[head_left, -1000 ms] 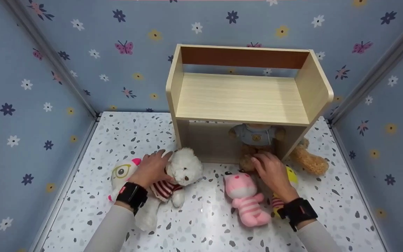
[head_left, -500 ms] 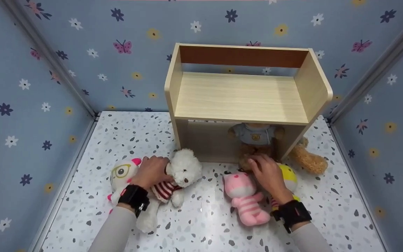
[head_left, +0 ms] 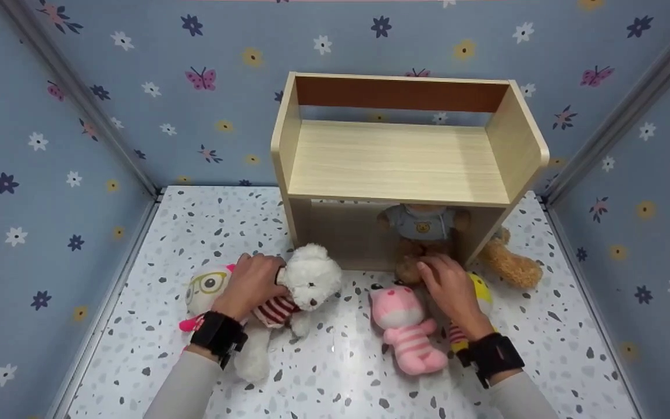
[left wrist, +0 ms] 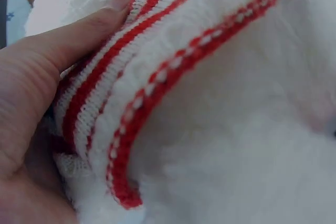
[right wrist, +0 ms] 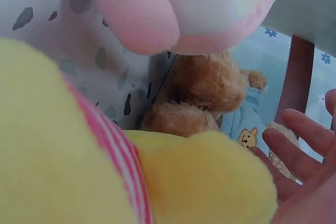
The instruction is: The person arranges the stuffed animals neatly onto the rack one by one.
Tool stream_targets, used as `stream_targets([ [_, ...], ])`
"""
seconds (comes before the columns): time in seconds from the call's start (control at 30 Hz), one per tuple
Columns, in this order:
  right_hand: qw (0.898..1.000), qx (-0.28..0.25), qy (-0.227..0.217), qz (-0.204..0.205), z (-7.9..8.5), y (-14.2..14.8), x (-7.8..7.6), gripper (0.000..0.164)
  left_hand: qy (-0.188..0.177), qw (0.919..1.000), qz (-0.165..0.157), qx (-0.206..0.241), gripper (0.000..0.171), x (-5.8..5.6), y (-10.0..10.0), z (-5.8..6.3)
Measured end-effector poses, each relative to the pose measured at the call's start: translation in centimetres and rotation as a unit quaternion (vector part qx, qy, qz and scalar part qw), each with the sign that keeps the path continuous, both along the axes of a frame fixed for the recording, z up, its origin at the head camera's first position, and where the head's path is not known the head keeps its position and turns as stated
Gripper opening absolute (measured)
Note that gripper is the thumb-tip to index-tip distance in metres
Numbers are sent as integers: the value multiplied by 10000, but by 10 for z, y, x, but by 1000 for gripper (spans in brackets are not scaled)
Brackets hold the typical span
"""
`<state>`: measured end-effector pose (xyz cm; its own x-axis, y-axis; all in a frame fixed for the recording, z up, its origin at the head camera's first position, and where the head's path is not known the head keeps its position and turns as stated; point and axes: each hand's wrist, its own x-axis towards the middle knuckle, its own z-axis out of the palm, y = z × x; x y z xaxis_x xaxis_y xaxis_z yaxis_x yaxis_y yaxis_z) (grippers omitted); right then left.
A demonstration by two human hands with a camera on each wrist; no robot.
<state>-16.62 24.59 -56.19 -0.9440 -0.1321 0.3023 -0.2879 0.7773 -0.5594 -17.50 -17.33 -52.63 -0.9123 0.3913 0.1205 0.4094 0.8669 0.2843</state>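
My left hand (head_left: 252,286) grips a white plush bear (head_left: 312,277) round its upper body. Its red-and-white striped sweater (left wrist: 100,98) lies under my thumb in the left wrist view. My right hand (head_left: 450,290) is in front of the shelf's lower compartment, fingers extended beside the foot of a brown teddy bear (head_left: 424,226) in a grey-blue hoodie. That teddy sits inside the compartment, its head hidden by the board above. Beneath my right forearm lies a yellow plush toy (right wrist: 194,177) with a pink-striped middle, partly covered.
A pink plush toy (head_left: 410,331) lies left of my right hand. The plush with yellow glasses (head_left: 204,289) is partly behind my left hand. A curly brown plush (head_left: 512,262) lies right of the wooden shelf (head_left: 399,160). Flowered walls (head_left: 224,99) enclose the speckled tabletop (head_left: 335,378).
My left fingers have closed round the white bear, which has shifted slightly up and right. The plush with glasses has turned. My right hand stays almost in place.
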Motion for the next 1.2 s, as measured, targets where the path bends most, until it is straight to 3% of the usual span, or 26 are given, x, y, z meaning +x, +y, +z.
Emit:
stream_targets([
  [0.27, 9999, -34, 66, 100, 4, -5, 2, 35, 471, 9978, -266, 386, 32, 2, 17, 12],
  [0.6, 9982, -303, 283, 443, 8, -24, 5, 28, 653, 9922, -174, 1044, 38, 3, 35, 12],
  [0.77, 9946, -862, -137, 553, 6, -35, 10, 39, 816, 9869, -117, 1384, 42, 4, 46, 8],
  [0.93, 9835, -1472, -727, 763, 4, -46, 14, 47, 794, 9826, 16, 1678, 45, 5, 53, 2],
  [1.1, 9535, -2397, -1514, 1025, 3, -56, 16, 44, 292, 9769, 388, 2081, 46, 3, 57, -3],
  [1.2, 9484, -2494, -1634, 1074, 1, -62, 16, 44, -13, 9719, 601, 2276, 46, 1, 60, -7],
])
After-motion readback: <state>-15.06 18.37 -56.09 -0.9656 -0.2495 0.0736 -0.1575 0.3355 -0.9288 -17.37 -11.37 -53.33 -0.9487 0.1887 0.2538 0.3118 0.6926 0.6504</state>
